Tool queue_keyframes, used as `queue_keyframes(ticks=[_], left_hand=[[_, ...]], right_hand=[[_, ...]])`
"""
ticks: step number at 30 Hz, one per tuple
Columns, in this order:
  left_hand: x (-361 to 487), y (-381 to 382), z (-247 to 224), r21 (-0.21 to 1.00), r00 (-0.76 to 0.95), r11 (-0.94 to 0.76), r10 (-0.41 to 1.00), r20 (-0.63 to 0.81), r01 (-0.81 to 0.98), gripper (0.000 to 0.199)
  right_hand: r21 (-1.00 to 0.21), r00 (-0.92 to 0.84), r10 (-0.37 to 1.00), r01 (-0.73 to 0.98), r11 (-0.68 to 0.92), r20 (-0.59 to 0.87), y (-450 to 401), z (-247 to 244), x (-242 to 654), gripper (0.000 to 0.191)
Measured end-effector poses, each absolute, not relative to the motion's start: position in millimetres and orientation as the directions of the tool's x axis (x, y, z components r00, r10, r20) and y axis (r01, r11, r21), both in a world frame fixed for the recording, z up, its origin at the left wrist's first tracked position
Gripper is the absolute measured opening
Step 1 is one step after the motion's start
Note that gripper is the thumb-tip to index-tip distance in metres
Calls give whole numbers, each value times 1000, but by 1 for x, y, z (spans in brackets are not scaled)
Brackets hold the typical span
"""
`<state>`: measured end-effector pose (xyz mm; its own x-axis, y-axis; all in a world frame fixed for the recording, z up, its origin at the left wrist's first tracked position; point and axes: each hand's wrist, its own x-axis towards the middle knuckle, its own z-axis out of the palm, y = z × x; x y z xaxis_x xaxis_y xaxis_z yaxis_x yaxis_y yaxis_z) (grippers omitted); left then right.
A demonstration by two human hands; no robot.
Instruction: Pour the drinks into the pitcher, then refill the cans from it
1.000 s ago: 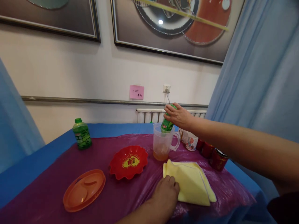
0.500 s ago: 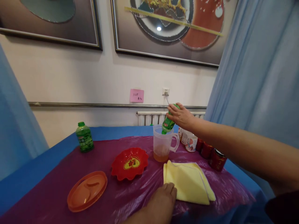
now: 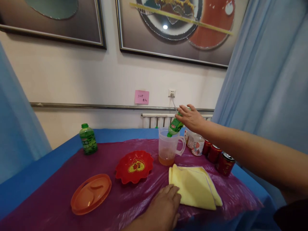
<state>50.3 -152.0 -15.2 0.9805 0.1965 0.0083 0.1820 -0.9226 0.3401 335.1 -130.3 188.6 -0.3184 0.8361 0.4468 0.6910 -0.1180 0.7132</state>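
My right hand is wrapped round a green plastic bottle, tilted neck-down with its mouth inside the rim of a clear plastic jug. Amber liquid covers the jug's bottom, and its handle points right. My left hand lies palm down with fingers stretched out, on the purple plastic sheet. Its fingertips are at the left edge of a folded yellow cloth; whether they press on it I cannot tell. Left of the jug sits a red scalloped plate.
A second green bottle stands upright at the back left. An orange divided dish lies at the front left. Beyond the cloth, under my right arm, are a white patterned container and several red cans. Blue curtains hang at both sides.
The bottle in my right hand leans further over, its base shifted right while its mouth stays at the jug. My left hand has barely moved. The view has shifted slightly.
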Motion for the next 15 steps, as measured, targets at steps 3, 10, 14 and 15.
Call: queue_keyframes(ticks=[3,10,14,15], left_hand=[[46,-155,-5,348,982,-921,190,14,174,52],[40,-157,6,350,978,-916,209,-5,197,52],[38,-156,2,374,976,-908,216,28,190,50],[37,-155,1,379,976,-906,217,34,189,49]], right_hand=[[697,-298,841,706,-124,452,-134,187,338,35],[617,-152,844,749,-241,515,-148,180,342,36],[578,-126,845,780,-239,520,-154,173,348,37],[557,-103,841,791,-255,532,-155,172,349,37]])
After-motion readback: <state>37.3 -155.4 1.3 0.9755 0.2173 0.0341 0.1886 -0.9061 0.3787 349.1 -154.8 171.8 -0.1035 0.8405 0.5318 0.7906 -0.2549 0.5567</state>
